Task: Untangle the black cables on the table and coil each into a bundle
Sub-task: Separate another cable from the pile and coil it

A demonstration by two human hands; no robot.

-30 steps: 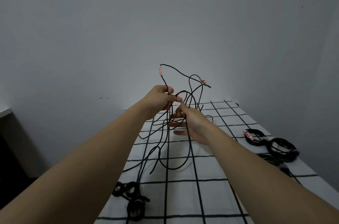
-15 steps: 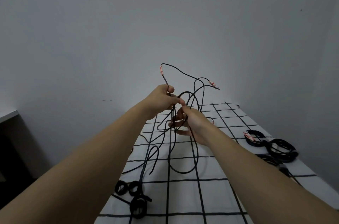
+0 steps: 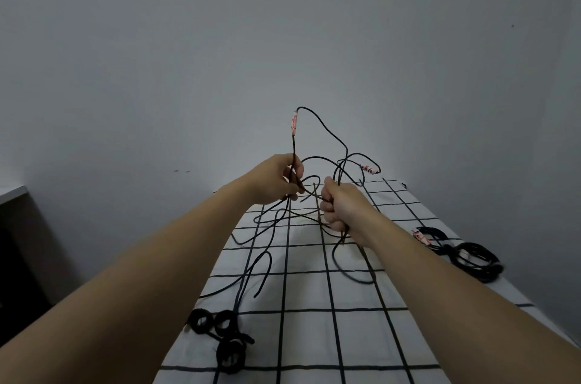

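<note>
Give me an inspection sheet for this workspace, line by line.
Surface: table under a white cloth with a black grid.
Job's things: tangled black cable lifted above it; coiled bundles near the right edge; small black coils at the near left.
Clutter: nothing seen.
Hands: left hand and right hand both grip the tangle.
Cables: it trails in loose loops onto the cloth; white-and-red labels on strands.
Surroundings: grey wall; dark furniture at left.

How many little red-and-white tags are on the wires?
3 tags: one high above the left hand, one past the right hand, one on the coiled bundle at the right. Others may be hidden.
</note>
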